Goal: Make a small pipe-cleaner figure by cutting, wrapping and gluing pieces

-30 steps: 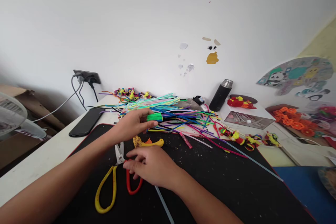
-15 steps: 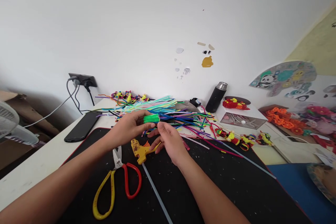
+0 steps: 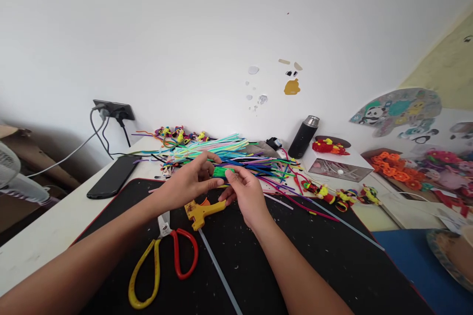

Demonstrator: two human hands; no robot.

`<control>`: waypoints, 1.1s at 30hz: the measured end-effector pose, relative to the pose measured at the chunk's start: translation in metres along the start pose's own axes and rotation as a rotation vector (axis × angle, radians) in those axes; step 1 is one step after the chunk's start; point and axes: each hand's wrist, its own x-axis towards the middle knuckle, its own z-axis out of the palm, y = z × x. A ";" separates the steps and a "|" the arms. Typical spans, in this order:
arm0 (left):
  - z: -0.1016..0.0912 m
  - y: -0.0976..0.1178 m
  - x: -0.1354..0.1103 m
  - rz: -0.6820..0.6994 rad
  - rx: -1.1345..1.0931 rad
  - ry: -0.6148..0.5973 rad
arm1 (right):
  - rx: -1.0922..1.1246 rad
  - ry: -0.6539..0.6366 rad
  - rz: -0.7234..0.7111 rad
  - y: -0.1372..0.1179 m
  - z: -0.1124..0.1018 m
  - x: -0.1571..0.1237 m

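Left hand (image 3: 188,184) and right hand (image 3: 247,194) pinching green bundle (image 3: 221,172), black mat (image 3: 314,261) open below

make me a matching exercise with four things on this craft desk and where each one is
1 scissors
2 phone
3 black flask
4 green pipe cleaner bundle

a held between left hand and right hand
b on the white table, left of the black mat
c on the black mat, beside the left forearm
d standing by the wall

Pairs: 1-c, 2-b, 3-d, 4-a
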 end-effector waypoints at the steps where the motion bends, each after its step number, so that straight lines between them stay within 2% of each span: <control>1: 0.001 0.000 0.000 0.012 -0.006 0.015 | -0.002 -0.004 0.000 0.000 0.000 0.000; 6: 0.002 0.001 0.002 0.015 -0.037 0.065 | -0.022 -0.036 -0.002 -0.002 0.001 -0.001; 13: 0.000 0.004 0.004 -0.112 -0.243 0.045 | -0.133 -0.042 -0.105 -0.004 0.001 -0.005; 22: 0.009 0.006 0.005 -0.225 -0.431 0.034 | -0.176 -0.021 -0.094 -0.005 -0.001 -0.005; 26: 0.004 0.005 0.005 -0.209 -0.348 -0.031 | -0.173 -0.030 -0.073 -0.005 -0.003 -0.003; 31: -0.010 0.000 0.003 -0.080 -0.146 0.005 | -0.181 -0.072 -0.051 -0.002 -0.004 -0.001; 33: -0.012 0.001 0.002 -0.078 -0.057 -0.062 | -0.196 -0.095 -0.055 0.000 -0.004 -0.001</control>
